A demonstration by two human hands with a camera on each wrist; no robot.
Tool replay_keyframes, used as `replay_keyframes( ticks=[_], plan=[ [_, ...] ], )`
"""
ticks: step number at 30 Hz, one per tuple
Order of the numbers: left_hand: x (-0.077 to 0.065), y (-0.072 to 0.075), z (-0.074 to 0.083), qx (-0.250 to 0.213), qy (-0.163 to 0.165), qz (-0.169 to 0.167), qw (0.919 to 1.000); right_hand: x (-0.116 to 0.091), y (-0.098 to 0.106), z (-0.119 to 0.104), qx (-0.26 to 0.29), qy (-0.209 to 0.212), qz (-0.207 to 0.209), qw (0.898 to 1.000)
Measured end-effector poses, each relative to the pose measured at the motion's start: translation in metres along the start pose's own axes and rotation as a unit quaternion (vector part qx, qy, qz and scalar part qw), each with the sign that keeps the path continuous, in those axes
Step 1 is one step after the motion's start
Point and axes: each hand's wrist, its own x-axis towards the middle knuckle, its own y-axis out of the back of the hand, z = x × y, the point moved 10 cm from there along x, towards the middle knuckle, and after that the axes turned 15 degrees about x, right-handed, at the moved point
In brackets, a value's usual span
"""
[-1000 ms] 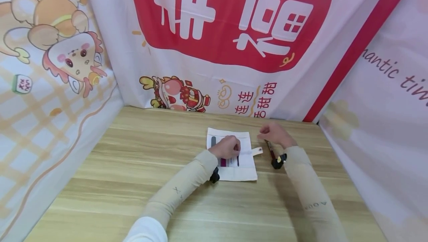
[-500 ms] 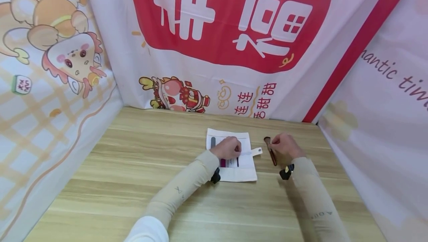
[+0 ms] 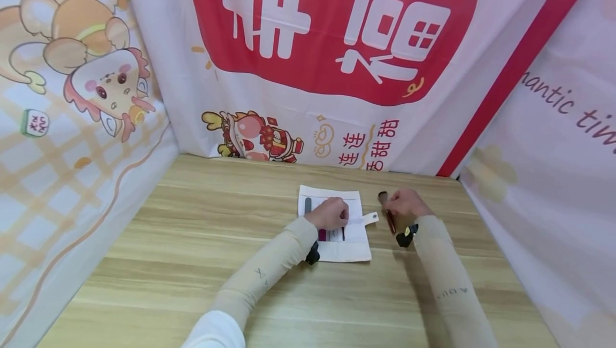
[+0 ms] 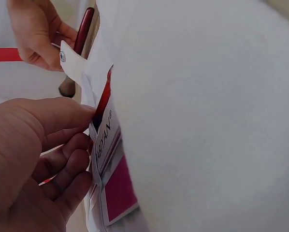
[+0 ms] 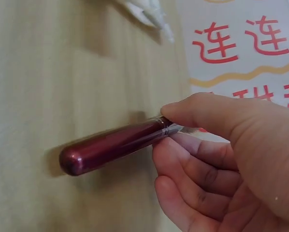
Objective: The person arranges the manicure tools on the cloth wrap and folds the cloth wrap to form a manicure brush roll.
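Note:
My right hand [image 3: 408, 203] pinches a makeup brush [image 5: 110, 145] with a glossy dark red handle between thumb and fingers, near the silver ferrule. Its dark bristle head [image 4: 67, 88] points toward the back curtain. To the left, a white fabric pouch [image 3: 351, 252] lies spread on the table, its snap tab [image 3: 371, 218] sticking out toward the brush. My left hand [image 3: 329, 213] pinches the pouch's edge with thumb and curled fingers. By the thumb, a slim red and black stick [image 4: 104, 99] shows at the pouch, near printed lettering and a magenta patch [image 4: 119, 188].
The wood-grain table [image 3: 192, 241] reaches back to a printed curtain [image 3: 308, 80] with large red and white lettering. More printed cloth hangs at the left [image 3: 62, 139] and right [image 3: 544, 177] sides. Each wrist wears a small black camera.
My right hand first moves right and toward me, showing the brush's whole length, then slightly back left and away, the brush moving with it. My left hand stays at the pouch.

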Motion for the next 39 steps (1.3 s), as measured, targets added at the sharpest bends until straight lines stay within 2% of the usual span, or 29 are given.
replay_keyframes(
  ticks=[3,10,15,16,20,22,23,25,29,32,36,39],
  plan=[
    [0.000,-0.001,0.000,-0.004,0.003,-0.002,1.0000,0.001,0.005,-0.013,0.004,0.005,0.011,1.000],
    [0.003,-0.003,-0.002,-0.003,0.008,-0.003,1.0000,0.005,0.013,-0.059,0.030,0.059,0.035,0.997],
    [0.005,-0.006,-0.003,0.002,0.006,-0.011,0.9999,0.007,0.010,-0.091,0.044,0.090,0.062,0.993],
    [0.009,-0.012,-0.007,0.001,0.000,-0.004,1.0000,0.007,0.009,-0.097,0.047,0.098,0.068,0.992],
    [0.009,-0.012,-0.007,-0.004,-0.007,0.002,1.0000,0.009,0.001,-0.113,0.067,0.111,0.096,0.987],
    [0.010,-0.012,-0.007,-0.004,-0.008,0.006,0.9999,0.012,-0.005,-0.116,0.077,0.112,0.105,0.985],
    [0.007,-0.007,-0.003,-0.007,-0.003,-0.002,1.0000,0.013,-0.009,-0.116,0.082,0.114,0.110,0.984],
    [0.007,-0.007,-0.003,0.001,-0.009,0.007,0.9999,0.016,-0.016,-0.117,0.098,0.122,0.117,0.981],
    [0.027,-0.034,-0.024,-0.002,-0.025,0.031,0.9992,0.020,-0.030,-0.115,0.114,0.140,0.121,0.976],
    [0.037,-0.049,-0.035,-0.022,-0.026,0.031,0.9990,0.024,-0.041,-0.110,0.117,0.137,0.112,0.977],
    [0.026,-0.033,-0.025,-0.044,-0.017,0.004,0.9989,0.027,-0.054,-0.102,0.111,0.108,0.094,0.983],
    [0.022,-0.029,-0.023,-0.040,-0.017,-0.003,0.9990,0.027,-0.062,-0.095,0.117,0.081,0.073,0.987]
  ],
)
